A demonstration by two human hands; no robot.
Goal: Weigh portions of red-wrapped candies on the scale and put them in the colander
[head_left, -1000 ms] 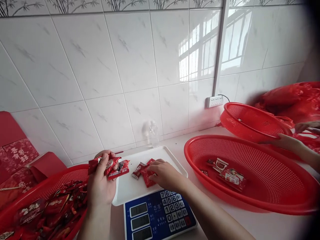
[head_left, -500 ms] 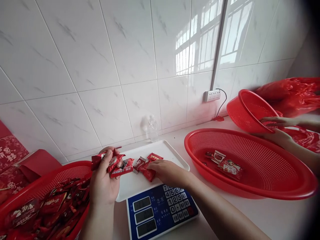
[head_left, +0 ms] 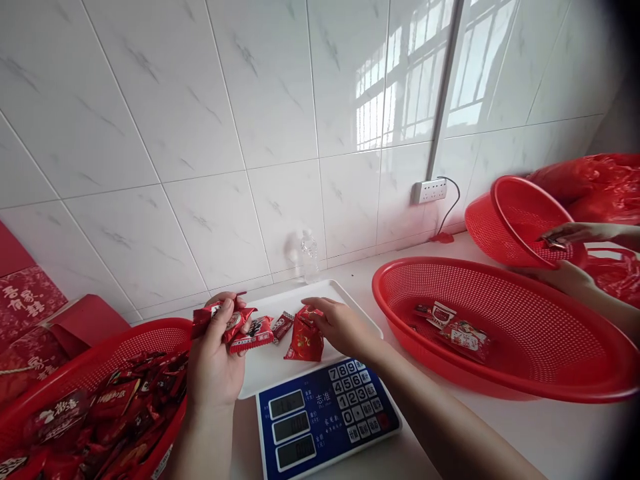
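My left hand [head_left: 220, 353] is closed round several red candy packets [head_left: 250, 331], holding them over the left part of a white scale tray [head_left: 267, 372]. Over the tray's right half, my right hand [head_left: 340, 323] pinches the top of a red candy packet [head_left: 306, 339] and lifts it upright. A small dark red packet with a patterned edge [head_left: 283, 327] lies on the tray between the two hands. In front of the tray is the scale's blue panel [head_left: 325, 420] with its displays and number keys.
At left, a red basket [head_left: 150, 330] is full of wrapped sweets. A larger red basket [head_left: 500, 280] at right holds a few packets. Behind it, another person's hands [head_left: 580, 233] hold a tilted red basket [head_left: 485, 213]. A clear plastic bottle [head_left: 309, 257] stands against the tiled wall.
My right hand has raised a red packet from the tray into an upright position. My left hand keeps its packets. The other person's upper hand now holds something small in the tilted basket.
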